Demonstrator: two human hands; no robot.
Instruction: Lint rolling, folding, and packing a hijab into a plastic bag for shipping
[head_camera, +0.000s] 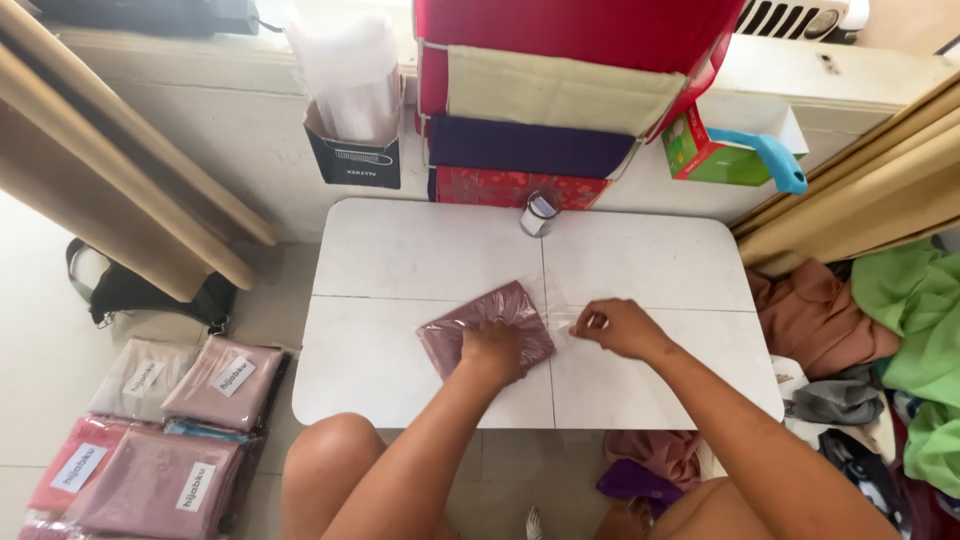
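A folded mauve cloth in a clear plastic bag (478, 322) lies near the middle of a small white folding table (400, 260). My left hand (492, 350) presses down on the near right part of the packet. My right hand (617, 327) pinches the bag's clear open end (568, 318) just right of the cloth. A small roll of tape (538, 213) stands at the table's far edge.
Bagged, labelled cloths (165, 445) are stacked on the floor at left. A black box of clear bags (352, 150) and folded fabrics (540, 110) line the far wall. Loose clothes (880, 340) pile up at right. My bare knee (335, 455) sits under the near edge.
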